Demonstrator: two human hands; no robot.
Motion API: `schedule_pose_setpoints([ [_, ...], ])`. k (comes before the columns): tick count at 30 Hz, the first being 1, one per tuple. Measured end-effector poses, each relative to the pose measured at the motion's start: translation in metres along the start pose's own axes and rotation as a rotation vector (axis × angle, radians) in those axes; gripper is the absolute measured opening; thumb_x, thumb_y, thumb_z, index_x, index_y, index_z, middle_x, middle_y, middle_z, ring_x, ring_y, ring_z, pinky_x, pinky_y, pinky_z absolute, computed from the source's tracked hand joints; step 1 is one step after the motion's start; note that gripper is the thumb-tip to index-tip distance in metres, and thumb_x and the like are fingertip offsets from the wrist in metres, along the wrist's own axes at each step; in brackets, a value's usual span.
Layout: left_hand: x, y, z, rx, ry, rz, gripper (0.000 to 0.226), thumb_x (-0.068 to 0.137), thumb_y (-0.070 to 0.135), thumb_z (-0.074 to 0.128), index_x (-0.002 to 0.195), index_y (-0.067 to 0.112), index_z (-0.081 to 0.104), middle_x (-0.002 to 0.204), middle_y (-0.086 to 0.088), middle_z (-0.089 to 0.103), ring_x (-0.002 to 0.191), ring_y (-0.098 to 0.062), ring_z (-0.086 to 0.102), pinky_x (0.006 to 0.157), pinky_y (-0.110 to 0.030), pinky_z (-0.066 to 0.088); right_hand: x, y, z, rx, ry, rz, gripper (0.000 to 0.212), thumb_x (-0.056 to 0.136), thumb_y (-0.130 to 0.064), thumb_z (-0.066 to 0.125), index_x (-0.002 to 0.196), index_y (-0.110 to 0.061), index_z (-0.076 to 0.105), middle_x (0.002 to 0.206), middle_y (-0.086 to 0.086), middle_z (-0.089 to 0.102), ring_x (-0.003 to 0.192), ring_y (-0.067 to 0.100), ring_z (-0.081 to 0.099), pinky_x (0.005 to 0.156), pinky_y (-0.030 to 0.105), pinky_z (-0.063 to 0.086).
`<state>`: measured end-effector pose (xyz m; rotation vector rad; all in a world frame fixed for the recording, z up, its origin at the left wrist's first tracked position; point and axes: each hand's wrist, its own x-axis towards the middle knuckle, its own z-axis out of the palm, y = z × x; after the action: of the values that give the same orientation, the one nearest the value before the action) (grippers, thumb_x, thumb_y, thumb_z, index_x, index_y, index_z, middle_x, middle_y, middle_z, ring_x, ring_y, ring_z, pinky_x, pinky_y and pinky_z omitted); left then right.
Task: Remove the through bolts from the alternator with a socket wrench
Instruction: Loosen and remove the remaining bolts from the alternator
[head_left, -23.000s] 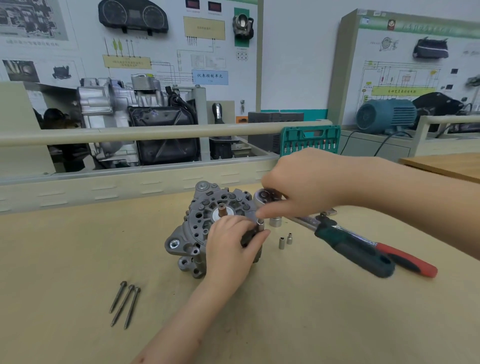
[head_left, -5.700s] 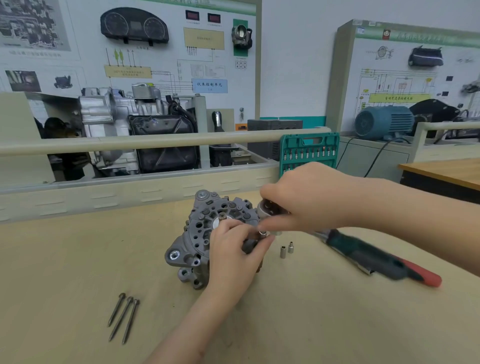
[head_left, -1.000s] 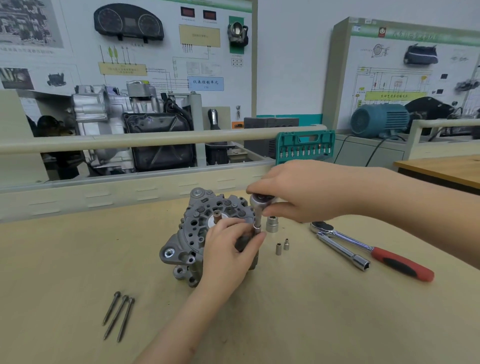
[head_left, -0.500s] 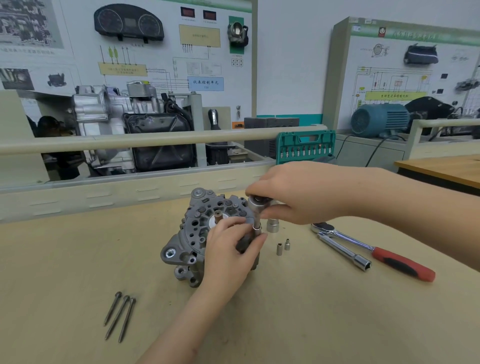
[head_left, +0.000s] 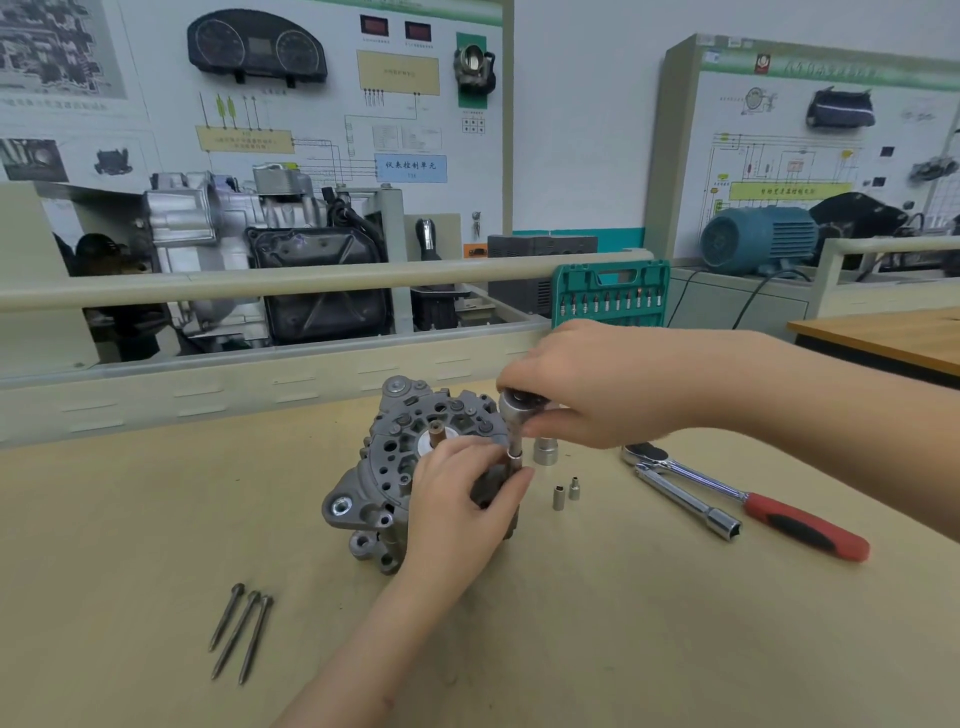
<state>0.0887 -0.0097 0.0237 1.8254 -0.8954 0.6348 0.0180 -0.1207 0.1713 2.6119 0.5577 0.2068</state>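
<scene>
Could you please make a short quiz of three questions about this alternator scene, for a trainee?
1. True or false: three long bolts lie loose on the table.
2. Which hand grips the ratchet head? A) left hand B) right hand C) neither
3. Fill in: the red-handled ratchet lies on the table to the ____ of the alternator.

Key: 1 true. 2 B: the right hand grips it, while the left hand holds the alternator. 3 right.
</scene>
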Motion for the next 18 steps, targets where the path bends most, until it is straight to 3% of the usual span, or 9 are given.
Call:
schedule_pose_setpoints([
  [3, -0.0016, -0.0012, 0.0011, 0.004, 0.027, -0.031, 0.022, 0.077, 0.026, 0.07, 0.066, 0.008, 0.062, 0.07, 0.01, 0.056, 0.082, 0.0, 0.047, 0.079, -0.036, 0.04, 0.0002, -0.0006, 0.0022, -0.001, 0.023, -0.036, 0.023, 0.095, -0.036, 0.036, 0.096, -0.015, 0.047, 0.093, 0.001, 0.057, 0.086, 0.022, 0.051, 0.093, 0.033, 0.035],
  [6, -0.0018, 0.0013, 0.0032, 0.036, 0.076, -0.046, 0.026, 0.074, 0.025, 0.072, 0.059, 0.021, 0.051, 0.062, 0.016, 0.047, 0.075, 0.0, 0.044, 0.073, -0.027, 0.031, 0.0014, -0.0006, 0.0013, -0.11, 0.071, -0.026, 0.035, 0.093, -0.048, 0.032, 0.09, -0.016, 0.046, 0.076, -0.002, 0.055, 0.079, 0.022, 0.053, 0.097, 0.033, 0.033],
  [8, -0.0019, 0.0027, 0.004, 0.051, 0.101, -0.033, 0.032, 0.072, 0.025, 0.074, 0.059, 0.028, 0.045, 0.059, 0.019, 0.043, 0.073, 0.002, 0.044, 0.074, -0.022, 0.029, 0.0004, -0.0017, 0.0004, -0.147, 0.083, 0.029, 0.046, 0.089, -0.057, 0.028, 0.078, -0.015, 0.044, 0.059, -0.004, 0.041, 0.062, 0.02, 0.046, 0.076, 0.033, 0.043],
  [10, -0.0014, 0.0031, 0.0042, 0.067, 0.113, -0.024, 0.041, 0.072, 0.025, 0.074, 0.059, 0.036, 0.037, 0.057, 0.02, 0.04, 0.073, 0.003, 0.044, 0.073, -0.019, 0.029, -0.001, -0.0052, 0.0018, -0.135, 0.101, 0.066, 0.049, 0.085, -0.061, 0.026, 0.072, -0.016, 0.04, 0.056, -0.004, 0.036, 0.049, 0.014, 0.036, 0.048, 0.027, 0.033],
  [11, -0.001, 0.0026, 0.0038, 0.067, 0.109, -0.023, 0.042, 0.072, 0.026, 0.074, 0.059, 0.038, 0.036, 0.058, 0.02, 0.04, 0.073, 0.002, 0.044, 0.072, -0.02, 0.029, -0.001, -0.0062, 0.003, -0.13, 0.106, 0.061, 0.045, 0.085, -0.059, 0.027, 0.074, -0.016, 0.038, 0.056, -0.005, 0.035, 0.048, 0.012, 0.033, 0.045, 0.026, 0.028],
  [15, -0.0007, 0.0, -0.0005, 0.051, 0.03, 0.006, 0.02, 0.076, 0.032, 0.067, 0.067, 0.019, 0.056, 0.069, 0.017, 0.052, 0.077, -0.001, 0.045, 0.075, -0.033, 0.038, -0.0001, -0.0006, 0.0, -0.055, 0.043, 0.044, 0.027, 0.093, -0.043, 0.035, 0.088, -0.018, 0.042, 0.067, -0.007, 0.038, 0.066, 0.018, 0.044, 0.057, 0.029, 0.033],
  [18, -0.0013, -0.0007, -0.0008, 0.056, 0.003, 0.02, 0.021, 0.077, 0.03, 0.06, 0.07, 0.011, 0.062, 0.074, 0.01, 0.058, 0.08, -0.007, 0.049, 0.079, -0.039, 0.043, -0.0011, 0.0019, -0.0006, 0.01, 0.003, 0.011, 0.018, 0.094, -0.035, 0.037, 0.092, -0.018, 0.042, 0.075, -0.005, 0.043, 0.076, 0.019, 0.046, 0.065, 0.03, 0.037],
])
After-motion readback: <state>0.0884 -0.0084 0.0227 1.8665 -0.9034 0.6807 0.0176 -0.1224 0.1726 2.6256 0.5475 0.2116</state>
